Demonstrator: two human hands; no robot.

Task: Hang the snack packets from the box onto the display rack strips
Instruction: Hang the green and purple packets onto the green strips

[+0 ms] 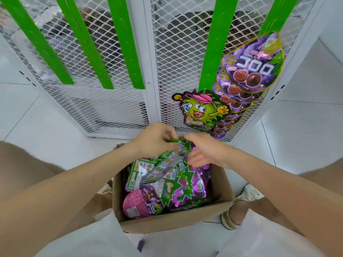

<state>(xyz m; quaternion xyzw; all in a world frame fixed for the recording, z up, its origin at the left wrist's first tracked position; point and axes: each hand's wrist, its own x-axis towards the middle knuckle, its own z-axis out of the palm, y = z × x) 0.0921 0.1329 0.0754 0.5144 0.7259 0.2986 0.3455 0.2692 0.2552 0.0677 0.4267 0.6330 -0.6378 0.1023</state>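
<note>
Head: above my full box (174,222), two strips (213,52) stocked, three bare.
Hands: my left hand (152,140) pinches a packet (167,164); right hand (206,153) open.

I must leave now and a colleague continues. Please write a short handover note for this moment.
Left hand pinches a green-and-purple foil packet above the brown cardboard box; right hand is open beside it.
Done: the rightmost green plastic strip carries a column of purple grape packets; the neighbouring green strip holds one cartoon-monster packet.
Left: more packets in the box; three green strips on the left hold nothing.
</note>
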